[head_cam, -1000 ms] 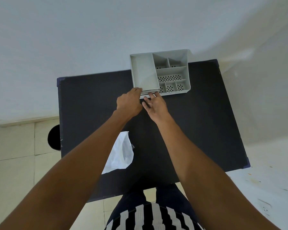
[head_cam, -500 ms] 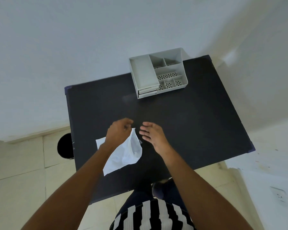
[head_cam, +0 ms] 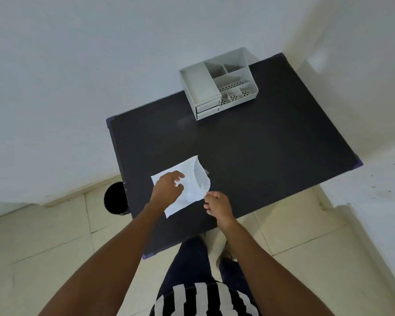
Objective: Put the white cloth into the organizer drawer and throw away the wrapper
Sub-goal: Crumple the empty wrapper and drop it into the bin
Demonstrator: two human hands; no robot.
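A white, crinkled wrapper (head_cam: 193, 176) lies on the black table (head_cam: 260, 144) near its front left. My left hand (head_cam: 167, 188) sits over the wrapper's left part, thumb and fingers curled onto it. My right hand (head_cam: 217, 204) pinches the wrapper's lower right edge. The grey organizer (head_cam: 201, 87) stands at the table's back edge, and its two small front drawers (head_cam: 207, 108) are pushed in. I see no separate white cloth anywhere.
A round black bin (head_cam: 115, 198) stands on the tiled floor against the table's left side. White walls close in behind and to the right. My legs and striped top are at the table's front edge.
Both hands left the organizer's drawer front and came back to the wrapper. The left hand slid onto its left part and the right hand took its right edge. The view shifted left.
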